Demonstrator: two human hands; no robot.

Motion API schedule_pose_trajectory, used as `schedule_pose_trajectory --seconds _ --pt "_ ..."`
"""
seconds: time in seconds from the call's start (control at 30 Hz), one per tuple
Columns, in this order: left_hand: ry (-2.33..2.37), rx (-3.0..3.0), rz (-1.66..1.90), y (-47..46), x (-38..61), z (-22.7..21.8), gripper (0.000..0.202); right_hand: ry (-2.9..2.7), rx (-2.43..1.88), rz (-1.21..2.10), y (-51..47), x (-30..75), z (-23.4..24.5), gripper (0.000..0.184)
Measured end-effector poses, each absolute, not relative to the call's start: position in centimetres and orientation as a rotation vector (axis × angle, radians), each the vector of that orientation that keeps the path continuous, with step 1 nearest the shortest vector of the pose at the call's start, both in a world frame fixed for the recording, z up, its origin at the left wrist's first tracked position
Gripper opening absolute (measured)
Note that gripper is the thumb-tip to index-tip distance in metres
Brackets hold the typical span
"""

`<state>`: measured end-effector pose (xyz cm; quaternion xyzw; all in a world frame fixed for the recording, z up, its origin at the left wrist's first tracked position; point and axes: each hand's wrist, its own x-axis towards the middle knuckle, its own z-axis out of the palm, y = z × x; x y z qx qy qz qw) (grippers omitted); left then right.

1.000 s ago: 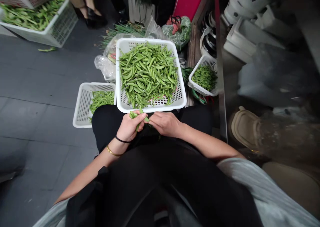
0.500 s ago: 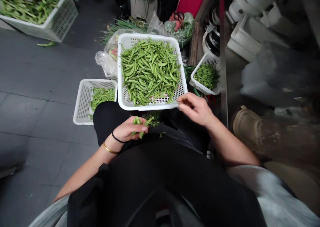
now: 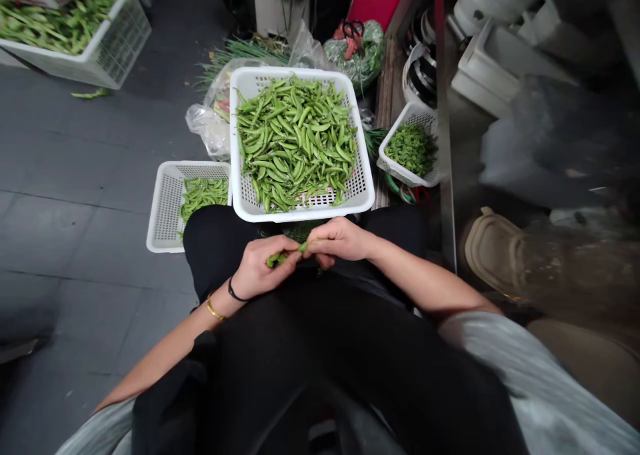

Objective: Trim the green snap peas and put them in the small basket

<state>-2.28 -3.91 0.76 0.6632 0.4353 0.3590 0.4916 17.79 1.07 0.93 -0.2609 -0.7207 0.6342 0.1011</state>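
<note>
The left hand (image 3: pixel 265 265) and the right hand (image 3: pixel 343 238) are held together above the black trousers (image 3: pixel 320 355), and a green snap pea pod (image 3: pixel 279 260) is pinched between them, gripped by the fingers of both. A gold bangle (image 3: pixel 214 311) and a black hair tie (image 3: pixel 235 293) are worn on the left wrist. Just ahead of the hands, a white plastic basket (image 3: pixel 300 213) heaped with snap peas (image 3: pixel 295 141) is placed. Ahead and to the left of the hands, a smaller white basket (image 3: pixel 163 235) holding fewer pods (image 3: pixel 203 198) is set on the grey tile floor (image 3: pixel 75 155). Ahead and to the right, a small basket (image 3: pixel 400 165) of chopped greens (image 3: pixel 413 149) is seen, with red-handled scissors (image 3: pixel 354 31) farther off.
</note>
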Motion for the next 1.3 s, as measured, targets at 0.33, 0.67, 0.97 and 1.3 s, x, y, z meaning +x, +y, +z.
schedule_pose_trajectory --seconds 0.33,0.67,0.97,1.3 --pt "0.942 0.619 1.353 -0.7 -4.7 -0.5 0.018 -2.856 -1.027 1.222 0.7 21.0 0.5 0.039" --pt "0.719 0.565 0.820 -2.2 -2.6 -1.1 0.024 -2.875 -1.761 0.286 13.0 14.9 -3.1 0.037" --pt "1.143 0.792 0.910 -2.0 -1.9 -2.1 0.032 -2.529 -1.532 0.862 6.9 17.2 -0.3 0.028" --pt "1.261 1.024 0.981 -2.4 -2.0 -0.9 0.018 -2.699 -1.211 1.222 0.9 20.0 1.0 0.028"
